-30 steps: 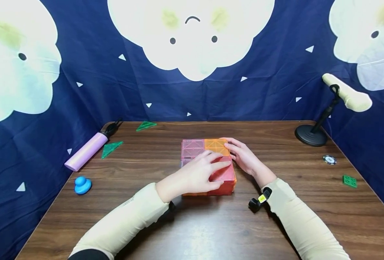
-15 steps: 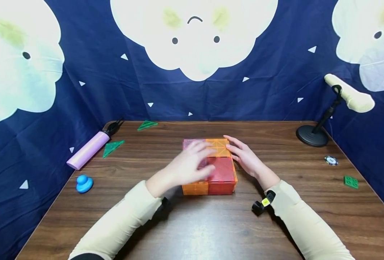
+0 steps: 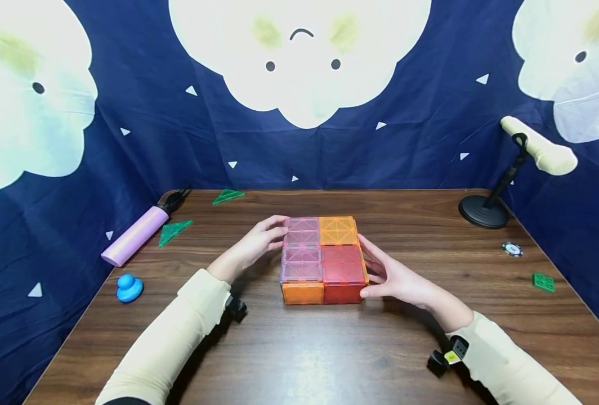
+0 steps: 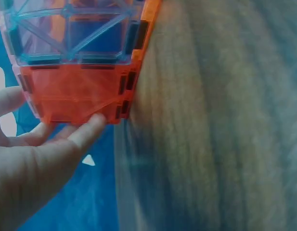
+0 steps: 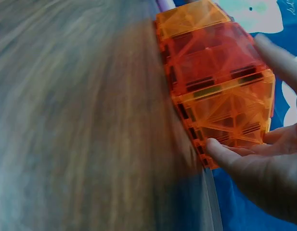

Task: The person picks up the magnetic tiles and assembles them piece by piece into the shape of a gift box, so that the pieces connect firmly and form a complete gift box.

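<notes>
Two hands on one flat tile block (image 3: 323, 260) at mid worktop (image 3: 330, 349), left hand (image 3: 251, 247) touching its left edge, right hand (image 3: 396, 275) its right, fingers straight, grip open, four top squares, two green triangles (image 3: 174, 231) far left.

This looks like a small staged play corner, not a lived-in room: a dark blue cloth backdrop (image 3: 142, 112) printed with big white cloud faces hangs behind and to both sides of the hands, closing in a wooden tabletop (image 3: 330, 349). Toys lie scattered around the hands, with green triangle tiles (image 3: 174, 231) and a blue duck (image 3: 129, 288) off to the left and a green brick (image 3: 544, 282) off to the right. A small lamp on a black stand (image 3: 487, 211) sits at the far right.
</notes>
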`<move>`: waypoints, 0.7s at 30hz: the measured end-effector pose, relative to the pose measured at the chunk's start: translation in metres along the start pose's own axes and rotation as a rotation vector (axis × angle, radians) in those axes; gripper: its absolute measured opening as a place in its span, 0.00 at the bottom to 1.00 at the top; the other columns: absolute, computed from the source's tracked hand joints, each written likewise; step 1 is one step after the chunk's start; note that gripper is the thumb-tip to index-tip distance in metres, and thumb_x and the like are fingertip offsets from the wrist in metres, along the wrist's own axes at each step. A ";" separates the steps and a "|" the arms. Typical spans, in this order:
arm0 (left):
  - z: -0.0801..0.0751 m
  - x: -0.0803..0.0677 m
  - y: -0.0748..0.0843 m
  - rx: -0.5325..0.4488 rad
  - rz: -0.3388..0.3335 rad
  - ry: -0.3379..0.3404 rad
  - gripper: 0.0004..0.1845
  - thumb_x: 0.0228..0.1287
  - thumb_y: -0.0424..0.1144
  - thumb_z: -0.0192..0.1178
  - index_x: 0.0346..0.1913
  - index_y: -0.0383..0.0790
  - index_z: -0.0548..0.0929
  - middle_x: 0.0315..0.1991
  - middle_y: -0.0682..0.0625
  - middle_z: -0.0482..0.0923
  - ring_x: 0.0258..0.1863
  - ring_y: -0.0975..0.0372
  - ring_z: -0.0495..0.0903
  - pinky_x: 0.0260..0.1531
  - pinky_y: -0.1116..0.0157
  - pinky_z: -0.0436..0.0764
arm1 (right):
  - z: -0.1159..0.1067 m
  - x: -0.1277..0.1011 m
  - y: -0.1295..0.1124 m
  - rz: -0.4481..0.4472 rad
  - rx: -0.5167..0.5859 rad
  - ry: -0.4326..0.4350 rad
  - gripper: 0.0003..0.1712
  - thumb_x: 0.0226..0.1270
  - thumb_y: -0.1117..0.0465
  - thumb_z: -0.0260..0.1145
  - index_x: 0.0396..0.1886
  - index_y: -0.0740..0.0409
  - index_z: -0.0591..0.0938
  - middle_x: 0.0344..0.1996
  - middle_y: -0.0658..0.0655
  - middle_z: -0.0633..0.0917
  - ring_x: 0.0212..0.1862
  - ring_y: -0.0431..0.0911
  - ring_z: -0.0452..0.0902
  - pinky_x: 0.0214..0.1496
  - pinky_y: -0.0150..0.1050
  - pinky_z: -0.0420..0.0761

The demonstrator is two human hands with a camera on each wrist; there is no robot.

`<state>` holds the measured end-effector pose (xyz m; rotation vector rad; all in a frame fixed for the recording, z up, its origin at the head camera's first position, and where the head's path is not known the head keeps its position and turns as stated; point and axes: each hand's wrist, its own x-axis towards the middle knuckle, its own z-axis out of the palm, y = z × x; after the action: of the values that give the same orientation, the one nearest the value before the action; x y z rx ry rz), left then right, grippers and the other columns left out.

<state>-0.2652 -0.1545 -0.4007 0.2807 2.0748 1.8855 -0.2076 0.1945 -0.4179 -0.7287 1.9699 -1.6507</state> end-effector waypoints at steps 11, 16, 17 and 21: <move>0.005 -0.013 -0.005 -0.076 0.002 0.066 0.18 0.76 0.32 0.52 0.64 0.28 0.68 0.54 0.44 0.71 0.51 0.61 0.75 0.60 0.54 0.76 | -0.022 0.007 -0.003 0.024 -0.068 -0.029 0.58 0.64 0.64 0.75 0.84 0.50 0.49 0.80 0.63 0.56 0.76 0.62 0.57 0.68 0.43 0.71; 0.011 -0.030 -0.003 -0.029 -0.006 0.114 0.16 0.75 0.33 0.56 0.60 0.31 0.70 0.52 0.44 0.73 0.51 0.59 0.77 0.58 0.48 0.78 | -0.046 0.011 0.003 0.060 -0.074 0.067 0.47 0.68 0.64 0.72 0.81 0.60 0.58 0.74 0.68 0.66 0.71 0.59 0.68 0.61 0.37 0.77; 0.012 -0.035 -0.003 -0.018 -0.012 0.118 0.16 0.75 0.34 0.56 0.60 0.31 0.71 0.52 0.44 0.73 0.51 0.58 0.77 0.58 0.46 0.78 | -0.050 0.012 0.005 0.079 -0.064 0.101 0.45 0.69 0.64 0.71 0.80 0.62 0.59 0.72 0.69 0.68 0.68 0.57 0.71 0.60 0.37 0.78; 0.017 -0.053 -0.002 0.006 -0.034 0.095 0.16 0.76 0.36 0.56 0.59 0.32 0.71 0.53 0.43 0.75 0.55 0.51 0.77 0.57 0.44 0.78 | -0.058 0.016 0.007 0.159 0.008 0.231 0.37 0.74 0.62 0.66 0.76 0.69 0.63 0.62 0.67 0.77 0.55 0.45 0.81 0.56 0.40 0.82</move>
<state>-0.2096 -0.1576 -0.3988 0.1593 2.1323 1.9081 -0.2579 0.2280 -0.4152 -0.3793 2.1161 -1.7078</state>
